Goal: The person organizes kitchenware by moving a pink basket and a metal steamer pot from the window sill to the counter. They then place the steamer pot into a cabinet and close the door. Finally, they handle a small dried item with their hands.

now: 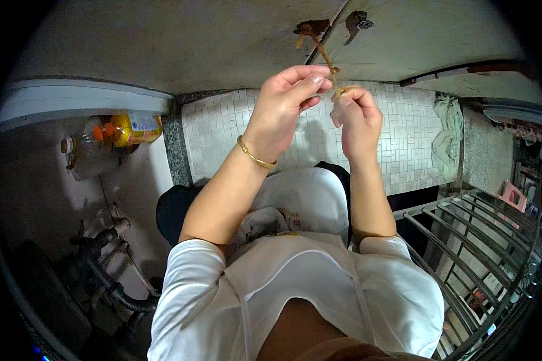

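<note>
A frayed brownish-yellow cord [325, 56] hangs from a dark, rusty-looking patch [315, 27] on the left cabinet door [207, 45]. Below the patch, the cord runs down to a small knot beside my left fingertips. My left hand [293, 92] has its thumb and index finger close against the cord; whether they pinch it is hard to see. Between thumb and forefinger, my right hand [359, 110] grips the yellowish lower end. On the right door [415, 40] a metal knob [364, 23] sits beside a dark stain, across the seam between the doors.
Bottles, one with yellow liquid [137, 129], stand in an open cupboard at left, with dark drain pipes [104, 270] nearer me. A metal rack [474, 243] is close on my right. A pale green cloth [447, 135] lies at the right edge of the tiled floor [226, 131].
</note>
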`<state>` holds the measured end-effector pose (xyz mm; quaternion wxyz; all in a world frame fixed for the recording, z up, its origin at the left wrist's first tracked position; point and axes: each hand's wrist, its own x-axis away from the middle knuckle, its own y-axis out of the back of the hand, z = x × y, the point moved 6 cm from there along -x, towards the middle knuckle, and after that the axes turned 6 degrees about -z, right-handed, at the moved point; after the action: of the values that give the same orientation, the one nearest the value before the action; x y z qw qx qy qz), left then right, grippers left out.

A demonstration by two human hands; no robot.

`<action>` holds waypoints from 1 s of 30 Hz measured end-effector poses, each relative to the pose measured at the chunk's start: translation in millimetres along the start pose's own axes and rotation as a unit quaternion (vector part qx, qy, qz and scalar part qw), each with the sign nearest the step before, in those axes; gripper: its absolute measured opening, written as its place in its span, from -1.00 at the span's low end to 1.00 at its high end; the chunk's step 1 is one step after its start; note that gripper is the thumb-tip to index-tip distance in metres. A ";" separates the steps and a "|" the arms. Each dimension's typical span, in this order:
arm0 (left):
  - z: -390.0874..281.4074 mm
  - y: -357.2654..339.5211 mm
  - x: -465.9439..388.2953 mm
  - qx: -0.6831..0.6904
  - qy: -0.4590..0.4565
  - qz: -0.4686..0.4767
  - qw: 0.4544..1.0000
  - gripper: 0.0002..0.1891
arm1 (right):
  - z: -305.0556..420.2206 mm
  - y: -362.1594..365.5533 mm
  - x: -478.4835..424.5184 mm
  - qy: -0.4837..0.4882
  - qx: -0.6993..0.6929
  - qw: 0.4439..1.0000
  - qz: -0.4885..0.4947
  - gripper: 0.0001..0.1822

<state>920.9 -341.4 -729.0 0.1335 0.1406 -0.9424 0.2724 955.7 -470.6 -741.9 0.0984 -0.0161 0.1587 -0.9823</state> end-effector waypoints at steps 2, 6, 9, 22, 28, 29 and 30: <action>0.3 1.5 -0.5 -0.006 0.001 -0.002 1.000 -0.74 | -4.3 0.9 1.2 -0.032 -0.012 0.999 -0.013 -0.97; 0.9 -1.3 -4.5 0.014 0.036 -0.012 0.999 -0.75 | -7.2 -0.1 2.8 -0.042 0.005 0.999 -0.015 -0.97; 4.3 -4.2 -7.8 -0.001 0.026 0.000 1.000 -0.76 | -9.6 -0.7 4.0 -0.046 0.005 0.999 -0.017 -0.96; 6.0 2.9 -9.1 0.018 -0.010 0.030 0.999 -0.76 | -8.9 -2.8 4.3 -0.039 0.020 0.997 -0.062 -0.91; 0.8 10.3 -10.4 -0.018 -0.087 -0.011 0.996 -0.79 | -11.9 -1.2 -0.9 -0.018 0.034 0.997 -0.073 -0.89; 0.0 11.4 -9.9 -0.027 -0.093 -0.022 0.995 -0.79 | -8.5 -3.0 -2.3 -0.002 0.046 0.996 -0.071 -0.89; -1.0 12.8 -9.3 -0.036 -0.101 -0.034 0.994 -0.80 | -3.8 -6.6 -4.2 0.015 0.056 0.996 -0.068 -0.89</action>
<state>925.4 -328.7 -737.3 0.0523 0.1946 -0.9549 0.2179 958.3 -462.5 -743.5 0.0301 -0.0069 0.1033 -0.9942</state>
